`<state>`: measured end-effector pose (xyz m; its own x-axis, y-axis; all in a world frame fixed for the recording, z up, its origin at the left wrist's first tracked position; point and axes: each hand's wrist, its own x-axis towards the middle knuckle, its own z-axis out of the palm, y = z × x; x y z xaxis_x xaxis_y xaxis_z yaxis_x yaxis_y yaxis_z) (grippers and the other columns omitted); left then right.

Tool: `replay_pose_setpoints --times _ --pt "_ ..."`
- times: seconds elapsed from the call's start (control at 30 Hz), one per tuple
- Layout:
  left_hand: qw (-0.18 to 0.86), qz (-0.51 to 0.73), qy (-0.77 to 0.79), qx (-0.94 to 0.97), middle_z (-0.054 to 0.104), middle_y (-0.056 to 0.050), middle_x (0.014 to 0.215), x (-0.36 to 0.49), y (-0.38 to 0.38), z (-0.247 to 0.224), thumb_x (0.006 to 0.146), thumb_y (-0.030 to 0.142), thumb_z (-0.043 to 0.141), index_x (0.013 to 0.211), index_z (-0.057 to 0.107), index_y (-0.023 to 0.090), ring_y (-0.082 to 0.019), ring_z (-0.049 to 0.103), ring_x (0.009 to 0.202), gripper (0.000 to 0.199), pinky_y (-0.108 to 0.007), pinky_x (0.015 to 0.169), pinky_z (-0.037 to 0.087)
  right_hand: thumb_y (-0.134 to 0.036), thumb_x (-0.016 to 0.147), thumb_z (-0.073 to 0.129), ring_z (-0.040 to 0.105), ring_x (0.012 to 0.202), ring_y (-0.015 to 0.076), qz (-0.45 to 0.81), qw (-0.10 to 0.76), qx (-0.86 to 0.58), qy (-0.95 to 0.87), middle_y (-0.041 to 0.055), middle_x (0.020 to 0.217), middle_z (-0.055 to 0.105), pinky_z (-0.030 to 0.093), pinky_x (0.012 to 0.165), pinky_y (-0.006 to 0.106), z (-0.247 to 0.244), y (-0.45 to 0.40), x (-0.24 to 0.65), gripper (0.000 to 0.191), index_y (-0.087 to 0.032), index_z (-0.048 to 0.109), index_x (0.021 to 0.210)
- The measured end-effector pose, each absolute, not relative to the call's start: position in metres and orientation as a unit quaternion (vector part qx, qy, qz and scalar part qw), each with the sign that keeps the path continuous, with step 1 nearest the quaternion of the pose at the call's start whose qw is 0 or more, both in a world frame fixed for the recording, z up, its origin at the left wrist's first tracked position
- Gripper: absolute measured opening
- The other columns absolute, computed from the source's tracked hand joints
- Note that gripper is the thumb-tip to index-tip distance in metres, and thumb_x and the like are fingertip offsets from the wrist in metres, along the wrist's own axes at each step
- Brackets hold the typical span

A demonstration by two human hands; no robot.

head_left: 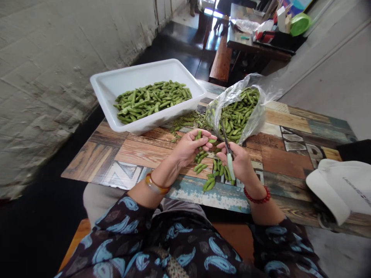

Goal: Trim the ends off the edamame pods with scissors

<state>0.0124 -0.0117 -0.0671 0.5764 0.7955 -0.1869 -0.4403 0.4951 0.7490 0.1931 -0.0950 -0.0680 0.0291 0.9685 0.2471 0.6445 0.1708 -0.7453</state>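
My left hand (194, 144) pinching green pods (211, 141), wrist angling inward, my right hand (235, 158) curling round upright scissors (228, 154), both hovering above the table (145, 154).

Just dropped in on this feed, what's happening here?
Someone sits at a patchwork-patterned table, holding green pods in the left hand and scissors in the right. A white tub holds a heap of pods, and an open clear bag holds more. Loose pods lie near the hands, with thin green scraps between tub and bag.
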Motion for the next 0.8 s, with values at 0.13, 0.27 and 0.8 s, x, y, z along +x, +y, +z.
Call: replay_pose_setpoints --times 0.13,0.27,0.8 --pt "0.812 0.353 0.261 0.384 0.073 -0.004 0.078 0.015 -0.0153 -0.0704 0.068 0.026 0.087 0.087 0.062 0.012 -0.008 0.065 0.06 0.034 -0.018 0.057 0.05 -0.04 0.087 0.067 0.064 0.071 0.0188 0.2 0.394 -0.609 -0.659 0.0013 0.076 0.063 0.053 0.066 0.031 -0.068 -0.0937 0.1886 0.022 -0.021 0.065 0.096" --pt "0.795 0.3 0.266 0.455 0.068 -0.001 0.063 0.0157 -0.0188 -0.0707 0.073 0.032 0.083 0.088 0.061 0.013 -0.007 0.058 0.048 0.033 -0.016 0.047 0.043 -0.037 0.088 0.066 0.063 0.071 0.0187 0.172 0.398 -0.614 -0.659 0.002 0.078 0.066 0.053 0.07 0.032 -0.0673 -0.093 0.1871 0.016 -0.021 0.065 0.092" --pt "0.78 0.289 0.273 0.484 0.057 0.003 0.06 0.0125 -0.0157 -0.0707 0.073 0.043 0.081 0.079 0.066 0.011 -0.002 0.041 0.043 0.036 -0.017 0.042 0.025 -0.032 0.093 0.061 0.062 0.081 0.0223 0.1 0.372 -0.578 -0.719 0.0047 0.086 0.063 0.053 0.077 0.037 -0.0673 -0.095 0.1895 0.019 -0.021 0.063 0.109"
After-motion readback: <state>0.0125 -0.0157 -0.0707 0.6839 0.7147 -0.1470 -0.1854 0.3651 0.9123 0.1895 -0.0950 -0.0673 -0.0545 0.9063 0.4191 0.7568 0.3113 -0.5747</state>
